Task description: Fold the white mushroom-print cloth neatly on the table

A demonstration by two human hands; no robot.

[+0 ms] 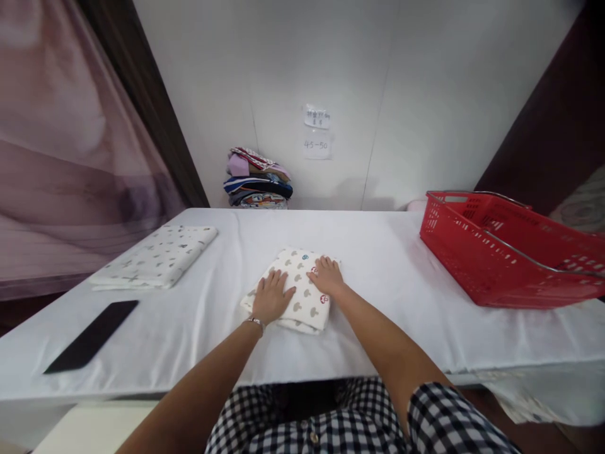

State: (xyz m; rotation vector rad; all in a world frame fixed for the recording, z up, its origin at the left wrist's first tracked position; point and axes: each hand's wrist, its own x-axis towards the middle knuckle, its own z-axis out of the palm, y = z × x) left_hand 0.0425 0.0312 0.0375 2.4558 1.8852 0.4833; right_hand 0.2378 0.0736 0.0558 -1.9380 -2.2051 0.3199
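Note:
A folded white cloth [302,296] with grey, red and blue mushroom prints lies in front of me on the white-covered table [373,252]. My left hand [273,296] rests flat on its left side, fingers stretched out. On the upper right part of the cloth lies my right hand [327,275], also flat with fingers extended. Neither hand grips anything; both press on top of the fabric. At the front edge, the folded layers of the cloth show.
Another folded white printed cloth [161,255] lies at the left, behind a flat black rectangular object [92,336]. A red plastic basket [501,258] with metal handles stands at the right. Folded fabrics [258,180] are stacked against the wall beyond the table.

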